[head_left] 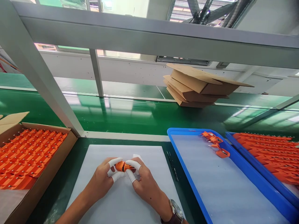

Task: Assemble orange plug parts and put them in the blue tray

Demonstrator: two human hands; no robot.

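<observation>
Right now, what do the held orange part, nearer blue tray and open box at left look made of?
Orange part: probably plastic; smooth, slight sheen.
Blue tray: likely molded plastic; evenly colored rim, rounded corner.
Box: seemingly cardboard; matte brown, raised flap.

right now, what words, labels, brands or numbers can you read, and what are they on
No text can be read here.
Watch dial: markings too small to read.
Orange piece between the left hand and right hand: no readable lettering.
Stacked cardboard boxes: no readable printing.

Grey metal frame [149,40], white wall [130,70] behind, bright windows [127,7] beyond
</observation>
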